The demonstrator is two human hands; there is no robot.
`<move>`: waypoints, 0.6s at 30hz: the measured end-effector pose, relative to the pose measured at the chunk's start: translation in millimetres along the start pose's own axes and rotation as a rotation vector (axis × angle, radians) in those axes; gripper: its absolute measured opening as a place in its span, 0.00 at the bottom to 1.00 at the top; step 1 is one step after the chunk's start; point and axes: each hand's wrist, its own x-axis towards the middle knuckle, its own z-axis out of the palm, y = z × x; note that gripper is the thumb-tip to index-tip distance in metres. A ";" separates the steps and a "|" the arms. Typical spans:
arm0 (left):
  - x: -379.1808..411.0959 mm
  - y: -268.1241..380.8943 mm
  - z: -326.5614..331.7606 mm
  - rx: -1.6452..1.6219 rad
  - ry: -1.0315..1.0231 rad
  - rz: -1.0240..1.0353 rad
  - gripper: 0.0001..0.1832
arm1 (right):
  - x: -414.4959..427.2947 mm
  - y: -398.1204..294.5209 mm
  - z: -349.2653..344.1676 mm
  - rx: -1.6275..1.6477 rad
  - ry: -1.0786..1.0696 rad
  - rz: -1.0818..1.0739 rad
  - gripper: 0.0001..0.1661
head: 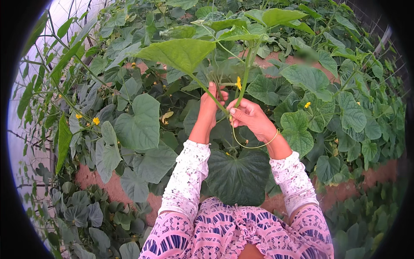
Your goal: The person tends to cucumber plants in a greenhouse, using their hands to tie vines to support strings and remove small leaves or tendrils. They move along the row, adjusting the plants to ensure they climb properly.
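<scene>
A cucumber vine's green stem (pixel 247 75) rises in front of me, with broad leaves (pixel 181 54) at its top and a yellow flower (pixel 238 83) beside it. My right hand (pixel 247 116) pinches the stem near its lower visible part between thumb and fingers. A thin curling tendril (pixel 243 146) loops from there to my right wrist. My left hand (pixel 211 101) is just left of the stem, its fingers curled around thin stalks behind a leaf stalk (pixel 207 90); part of the fingers is hidden. A large dark leaf (pixel 238 177) hangs below both hands.
Dense vines with broad leaves (pixel 139 124) and yellow flowers (pixel 96 120) surround me on both sides. Reddish soil (pixel 110 187) shows between the rows. Pale sheeting (pixel 19 97) with wires stands at the far left, and a dark mesh (pixel 393 48) at the far right.
</scene>
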 end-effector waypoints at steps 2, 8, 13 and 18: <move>-14.6 4.9 8.7 0.037 0.129 0.092 0.27 | 2.5 -0.8 -1.0 0.037 0.022 -0.029 0.12; -71.0 -11.6 -7.2 0.496 0.410 0.456 0.14 | 10.3 10.6 0.2 0.028 0.166 -0.154 0.09; -83.6 1.9 20.5 0.140 0.004 0.318 0.18 | 5.6 19.1 7.2 -0.170 0.243 -0.222 0.06; -84.5 -4.9 26.2 0.105 -0.135 0.294 0.21 | -9.7 25.7 9.2 -0.244 0.304 -0.275 0.06</move>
